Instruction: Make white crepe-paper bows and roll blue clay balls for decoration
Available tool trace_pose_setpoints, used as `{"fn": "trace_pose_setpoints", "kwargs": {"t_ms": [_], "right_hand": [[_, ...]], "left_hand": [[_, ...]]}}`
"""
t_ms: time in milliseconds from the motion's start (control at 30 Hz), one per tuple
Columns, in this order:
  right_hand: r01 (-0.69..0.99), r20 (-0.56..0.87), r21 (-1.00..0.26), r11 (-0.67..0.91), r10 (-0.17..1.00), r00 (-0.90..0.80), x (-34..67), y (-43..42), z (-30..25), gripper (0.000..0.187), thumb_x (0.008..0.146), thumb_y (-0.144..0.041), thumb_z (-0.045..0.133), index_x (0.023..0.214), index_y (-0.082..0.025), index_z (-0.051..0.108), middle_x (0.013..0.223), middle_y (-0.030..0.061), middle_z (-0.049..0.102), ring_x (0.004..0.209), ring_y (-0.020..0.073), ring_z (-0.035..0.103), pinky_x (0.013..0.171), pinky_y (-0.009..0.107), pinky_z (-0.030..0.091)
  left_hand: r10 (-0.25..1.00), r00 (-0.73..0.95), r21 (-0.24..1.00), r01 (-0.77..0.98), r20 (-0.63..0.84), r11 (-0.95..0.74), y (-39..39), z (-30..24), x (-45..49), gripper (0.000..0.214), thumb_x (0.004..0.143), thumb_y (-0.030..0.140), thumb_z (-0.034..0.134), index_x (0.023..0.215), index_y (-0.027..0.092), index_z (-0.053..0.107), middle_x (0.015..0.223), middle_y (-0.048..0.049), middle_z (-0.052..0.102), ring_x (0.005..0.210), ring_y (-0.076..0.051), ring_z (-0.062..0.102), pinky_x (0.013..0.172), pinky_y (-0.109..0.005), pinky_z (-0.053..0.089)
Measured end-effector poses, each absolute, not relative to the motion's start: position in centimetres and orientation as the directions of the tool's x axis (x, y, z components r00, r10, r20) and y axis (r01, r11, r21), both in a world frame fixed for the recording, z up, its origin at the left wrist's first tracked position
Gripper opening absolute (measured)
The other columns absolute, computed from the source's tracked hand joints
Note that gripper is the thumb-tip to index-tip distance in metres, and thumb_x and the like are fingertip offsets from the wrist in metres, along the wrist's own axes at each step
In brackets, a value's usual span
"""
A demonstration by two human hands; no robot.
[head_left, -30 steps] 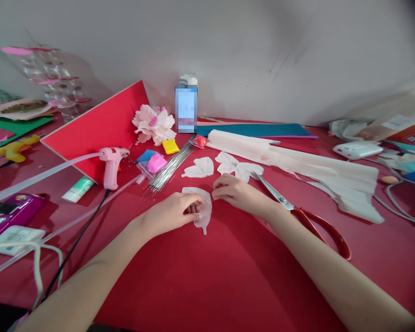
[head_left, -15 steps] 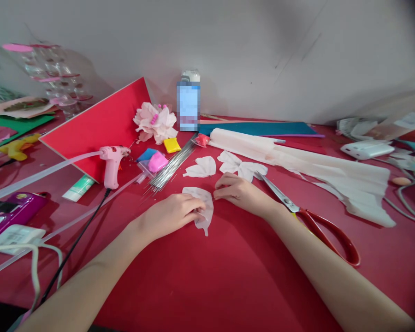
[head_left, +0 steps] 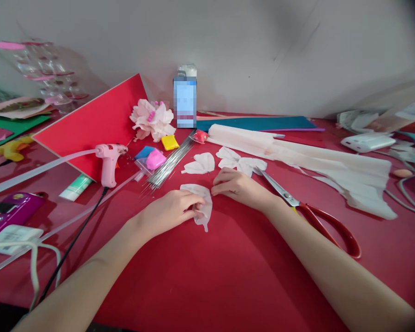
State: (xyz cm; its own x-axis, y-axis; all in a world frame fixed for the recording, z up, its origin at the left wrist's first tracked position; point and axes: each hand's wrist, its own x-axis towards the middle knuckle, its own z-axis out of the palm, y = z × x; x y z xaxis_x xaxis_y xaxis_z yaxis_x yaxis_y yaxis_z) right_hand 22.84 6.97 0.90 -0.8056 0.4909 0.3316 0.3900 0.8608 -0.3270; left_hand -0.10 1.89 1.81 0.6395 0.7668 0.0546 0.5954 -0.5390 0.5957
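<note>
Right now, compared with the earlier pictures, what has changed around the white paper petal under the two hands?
Very little. The left hand remains on the white paper petal, its fingers shifted slightly over it, and the right hand remains at its edge. Nothing was visibly taken up or let go. The whole view moved slightly. The red-handled scissors and pink glue gun stayed in place.

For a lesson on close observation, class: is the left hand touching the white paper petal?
Touching. The head view shows the left hand with its fingers lying over the white paper petal, covering part of it.
</note>
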Motion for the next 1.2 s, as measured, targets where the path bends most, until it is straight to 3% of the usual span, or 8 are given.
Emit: {"fn": "trace_pose_setpoints", "kwargs": {"t_ms": [500,800,1200], "right_hand": [[0.46,0.386,-0.287,0.841,0.54,-0.748,22.7,7.0,-0.4,0.023,0.091,-0.016,0.047,0.089,-0.015,0.07,0.088,0.0088,0.068,0.082,0.0197,0.059,0.074,0.034,0.051],[0.534,0.375,-0.196,0.823,0.565,-0.734,23.1,5.8,-0.6,0.025,0.091,-0.018,0.046,0.097,-0.013,0.07,0.093,0.0108,0.066,0.086,0.0216,0.059,0.076,0.036,0.053],[0.638,0.266,-0.255,0.727,0.687,-0.676,23.2,3.1,-0.5,0.033,0.091,-0.021,0.044,0.12,-0.016,0.06,0.108,0.0136,0.058,0.1,0.0242,0.056,0.085,0.041,0.05]], "left_hand": [[0.753,0.656,0.558,0.61,0.042,-0.562,2.0,1.4,-0.2,0.011,0.087,0.026,0.057,0.093,0.019,0.063,0.087,0.0007,0.068,0.08,-0.012,0.061,0.063,-0.021,0.044],[0.748,0.663,0.559,0.604,0.044,-0.568,1.9,1.4,-0.3,0.009,0.087,0.024,0.057,0.094,0.021,0.062,0.087,0.0022,0.067,0.079,-0.011,0.062,0.063,-0.02,0.043],[0.726,0.684,0.553,0.578,0.073,-0.6,2.0,0.9,-0.6,0.011,0.088,0.025,0.055,0.096,0.02,0.061,0.092,0.0001,0.068,0.084,-0.013,0.062,0.067,-0.022,0.045]]}}
